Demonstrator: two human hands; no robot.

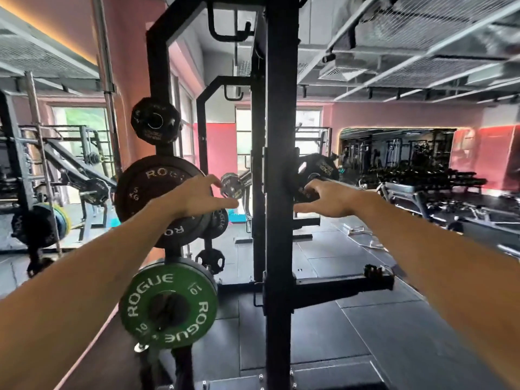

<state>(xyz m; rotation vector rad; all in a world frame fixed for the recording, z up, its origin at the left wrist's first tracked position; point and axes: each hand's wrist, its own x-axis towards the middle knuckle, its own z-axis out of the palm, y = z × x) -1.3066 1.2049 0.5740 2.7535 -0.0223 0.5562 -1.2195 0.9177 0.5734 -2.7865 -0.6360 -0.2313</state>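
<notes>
A black rack upright (281,153) stands straight ahead of me. A barbell lies across the rack at chest height; its silver sleeve end (232,185) shows left of the upright and its shaft (342,183) runs right. My left hand (201,197) reaches out with spread fingers just short of the sleeve end and holds nothing. My right hand (327,199) reaches past the upright with its fingers spread near a black plate (318,171) on the bar; whether it touches is unclear.
Storage pegs on the left post carry a small black plate (154,121), a large black plate (149,192) and a green 10 plate (168,305). A spotter arm (343,287) juts right at knee height. Benches and dumbbell racks (422,178) fill the right side.
</notes>
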